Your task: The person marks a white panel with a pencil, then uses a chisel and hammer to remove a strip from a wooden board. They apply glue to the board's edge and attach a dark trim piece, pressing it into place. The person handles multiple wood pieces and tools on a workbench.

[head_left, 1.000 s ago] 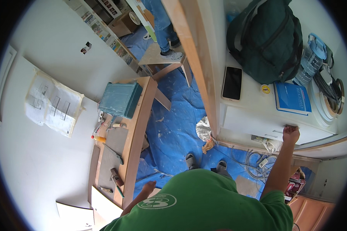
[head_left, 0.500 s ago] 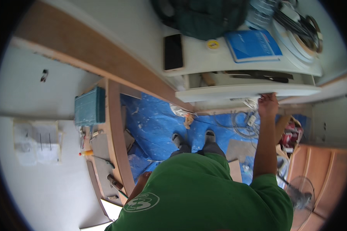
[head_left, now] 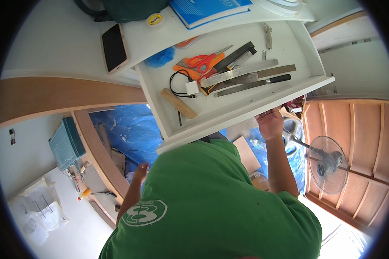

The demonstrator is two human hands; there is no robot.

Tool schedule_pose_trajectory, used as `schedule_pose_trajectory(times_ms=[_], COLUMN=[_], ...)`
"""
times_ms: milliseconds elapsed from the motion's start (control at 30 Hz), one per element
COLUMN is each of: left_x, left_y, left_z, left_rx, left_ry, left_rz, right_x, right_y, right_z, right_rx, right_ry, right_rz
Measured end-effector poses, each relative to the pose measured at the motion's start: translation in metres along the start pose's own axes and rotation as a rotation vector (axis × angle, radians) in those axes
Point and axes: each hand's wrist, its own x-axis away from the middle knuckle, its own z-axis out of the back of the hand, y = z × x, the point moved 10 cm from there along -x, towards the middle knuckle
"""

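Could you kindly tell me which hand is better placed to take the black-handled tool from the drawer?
The right hand, I think: it is at the drawer's front edge, near the black-handled tool, while the left hand hangs well to the left.

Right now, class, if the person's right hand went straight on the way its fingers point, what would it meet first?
Most likely the drawer front: the right hand points up at it from just below in the picture, though whether they touch is unclear.
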Motion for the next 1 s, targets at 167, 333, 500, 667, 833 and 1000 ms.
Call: schedule_pose_trajectory(times_ms=[167,333,500,667,833,1000], left_x=[0.01,0.027,0.052,0.117,0.159,0.216], left_y=[0.103,0.142,0.16,0.183,0.226,0.312], left_z=[0.047,0.045,0.028,0.036,0.05,0.065], left_rx=[0.272,0.243,0.225,0.19,0.587,0.449], left_ry=[0.17,0.205,0.263,0.414,0.409,0.253], left_rz=[-0.195,-0.394,-0.438,-0.464,-0.599,-0.945], right_x=[0.049,0.049,-0.045,-0.092,-0.092,-0.062], right_y=[-0.07,-0.185,-0.107,-0.062,-0.047,-0.069], right_z=[0.025,-0.092,-0.174,-0.141,-0.137,-0.19], right_rx=[0.885,1.441,2.254,2.928,2.871,2.578], right_ry=[0.414,0.077,-0.388,-0.483,-0.68,-0.95], right_rz=[-0.103,0.341,0.536,0.09,0.032,0.367])
